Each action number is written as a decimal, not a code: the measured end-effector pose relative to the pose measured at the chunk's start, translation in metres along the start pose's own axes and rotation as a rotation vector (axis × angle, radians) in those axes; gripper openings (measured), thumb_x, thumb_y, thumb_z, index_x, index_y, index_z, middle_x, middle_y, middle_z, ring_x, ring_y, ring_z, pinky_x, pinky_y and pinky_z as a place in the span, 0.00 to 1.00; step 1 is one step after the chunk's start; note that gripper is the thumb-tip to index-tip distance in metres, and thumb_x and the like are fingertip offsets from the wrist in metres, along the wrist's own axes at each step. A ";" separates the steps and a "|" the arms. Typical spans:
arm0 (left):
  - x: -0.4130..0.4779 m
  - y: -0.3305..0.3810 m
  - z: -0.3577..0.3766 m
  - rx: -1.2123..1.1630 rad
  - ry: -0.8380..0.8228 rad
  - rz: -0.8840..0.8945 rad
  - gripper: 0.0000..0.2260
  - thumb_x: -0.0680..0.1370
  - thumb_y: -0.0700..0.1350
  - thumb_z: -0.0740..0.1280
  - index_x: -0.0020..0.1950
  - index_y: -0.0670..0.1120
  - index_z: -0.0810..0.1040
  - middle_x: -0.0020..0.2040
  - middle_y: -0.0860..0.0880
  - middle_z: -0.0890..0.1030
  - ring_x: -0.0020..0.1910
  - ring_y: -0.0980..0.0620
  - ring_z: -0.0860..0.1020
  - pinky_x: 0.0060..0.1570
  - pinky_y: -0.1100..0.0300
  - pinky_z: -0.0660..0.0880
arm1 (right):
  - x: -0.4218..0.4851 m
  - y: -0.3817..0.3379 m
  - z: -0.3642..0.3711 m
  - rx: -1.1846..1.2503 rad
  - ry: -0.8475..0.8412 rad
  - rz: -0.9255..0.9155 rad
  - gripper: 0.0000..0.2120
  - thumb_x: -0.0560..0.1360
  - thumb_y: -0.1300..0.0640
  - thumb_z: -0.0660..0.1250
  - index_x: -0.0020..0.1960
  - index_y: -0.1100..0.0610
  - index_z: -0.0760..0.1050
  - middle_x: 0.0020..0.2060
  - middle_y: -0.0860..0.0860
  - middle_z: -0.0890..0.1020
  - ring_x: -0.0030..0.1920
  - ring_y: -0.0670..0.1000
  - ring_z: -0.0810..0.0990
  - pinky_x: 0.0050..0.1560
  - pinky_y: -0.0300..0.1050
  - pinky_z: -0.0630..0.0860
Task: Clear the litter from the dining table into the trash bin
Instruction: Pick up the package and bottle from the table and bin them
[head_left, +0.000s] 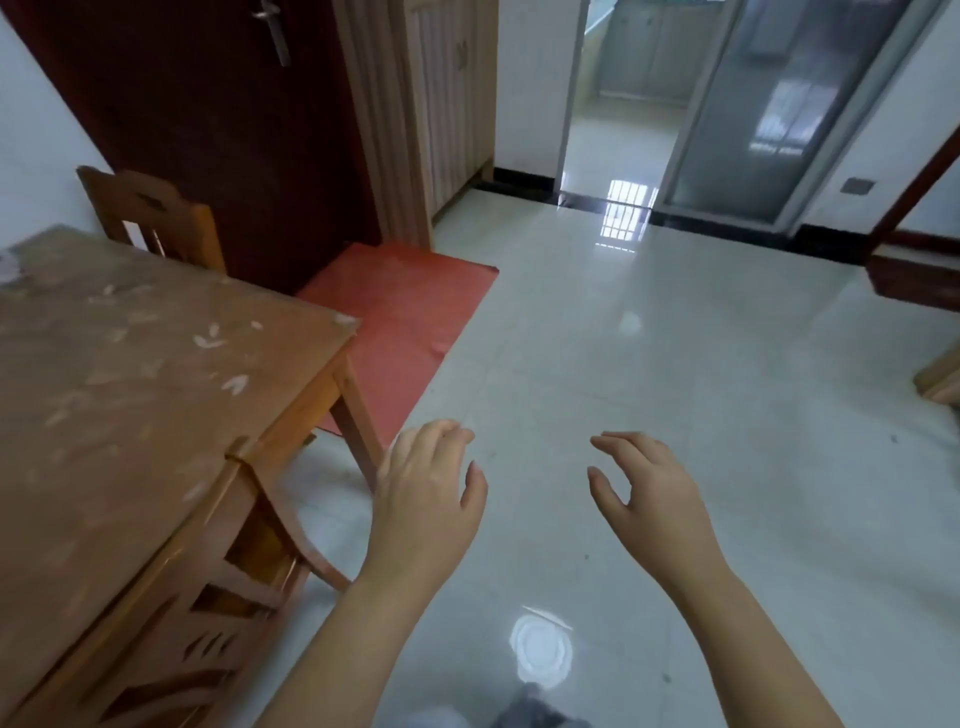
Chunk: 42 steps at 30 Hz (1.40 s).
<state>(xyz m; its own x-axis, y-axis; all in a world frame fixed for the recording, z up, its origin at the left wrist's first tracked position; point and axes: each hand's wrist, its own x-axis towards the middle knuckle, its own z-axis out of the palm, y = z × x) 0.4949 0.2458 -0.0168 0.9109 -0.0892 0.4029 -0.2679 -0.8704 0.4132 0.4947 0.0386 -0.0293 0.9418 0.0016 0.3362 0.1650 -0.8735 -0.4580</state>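
The wooden dining table fills the left of the head view, its top covered by a clear sheet with a pale leaf print. Something pale lies at its far left edge, too blurred to name. My left hand hovers over the floor just right of the table's near corner, fingers loosely curled and apart, holding nothing. My right hand hangs beside it to the right, also spread and empty. No trash bin is in view.
A wooden chair stands behind the table; another chair is tucked in at its near side. A red mat lies before a dark door. Glossy white tile floor stretches to a doorway. Dark furniture at right.
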 end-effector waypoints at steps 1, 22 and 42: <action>0.015 0.000 0.006 -0.002 0.005 -0.009 0.15 0.73 0.48 0.56 0.51 0.43 0.77 0.51 0.46 0.80 0.53 0.52 0.69 0.53 0.53 0.70 | 0.019 0.007 0.003 0.008 -0.007 0.001 0.12 0.69 0.63 0.71 0.52 0.61 0.78 0.47 0.55 0.82 0.49 0.58 0.78 0.48 0.45 0.70; 0.387 -0.190 0.108 0.099 0.142 -0.282 0.16 0.73 0.48 0.57 0.51 0.40 0.79 0.51 0.44 0.81 0.50 0.44 0.78 0.50 0.48 0.76 | 0.473 -0.001 0.188 0.108 -0.193 -0.300 0.15 0.71 0.53 0.60 0.52 0.59 0.77 0.48 0.54 0.81 0.48 0.56 0.79 0.48 0.46 0.73; 0.662 -0.361 0.124 0.301 0.387 -0.694 0.15 0.74 0.47 0.58 0.53 0.40 0.78 0.51 0.45 0.80 0.51 0.48 0.77 0.52 0.56 0.74 | 0.847 -0.111 0.407 0.340 -0.514 -0.782 0.16 0.71 0.52 0.62 0.54 0.58 0.78 0.52 0.54 0.81 0.51 0.57 0.78 0.51 0.54 0.75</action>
<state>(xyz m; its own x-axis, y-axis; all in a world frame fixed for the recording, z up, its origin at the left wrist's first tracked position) 1.2338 0.4408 -0.0010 0.6519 0.6364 0.4123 0.4567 -0.7635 0.4566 1.3937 0.3350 -0.0288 0.5312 0.7985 0.2833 0.7930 -0.3508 -0.4981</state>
